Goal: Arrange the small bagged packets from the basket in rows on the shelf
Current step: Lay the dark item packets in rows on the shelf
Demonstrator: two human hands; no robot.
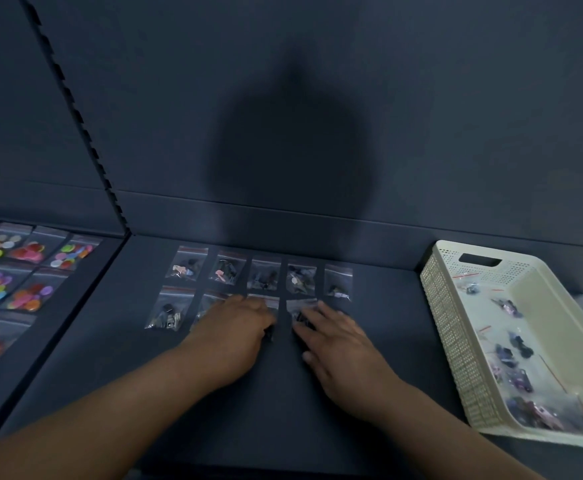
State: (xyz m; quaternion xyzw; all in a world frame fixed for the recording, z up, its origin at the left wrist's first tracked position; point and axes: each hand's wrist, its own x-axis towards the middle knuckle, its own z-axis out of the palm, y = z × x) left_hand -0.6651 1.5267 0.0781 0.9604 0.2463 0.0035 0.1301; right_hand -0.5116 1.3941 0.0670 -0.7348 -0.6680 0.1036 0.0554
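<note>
Your left hand (238,327) and right hand (335,344) reach in from the near edge of the dark shelf (283,410), palms down, side by side but apart. Both sit over the front row of small bagged packets.

Your right hand lies flat with its fingers straight and slightly spread. Its fingertips press on the fourth front packet (298,306), and the thumb sticks out toward the left hand. Your left hand covers most of the third front packet (266,301) and the near part of the second front packet (210,301). Its fingers bend down at the knuckles, and you cannot tell from this view whether they pinch a bag or only rest on it. The first front packet (169,308) lies clear of both hands at the left end of that row.

Behind them, toward the shelf's back edge, the back row (265,275) holds five packets side by side, zip strips pointing away from you.

At the shelf's right edge stands a cream perforated basket (442,306), with loose packets (515,368) scattered on its floor. Past the shelf's left edge, the neighbouring shelf (23,348) carries rows of button packets (23,271) in bright colours.
</note>
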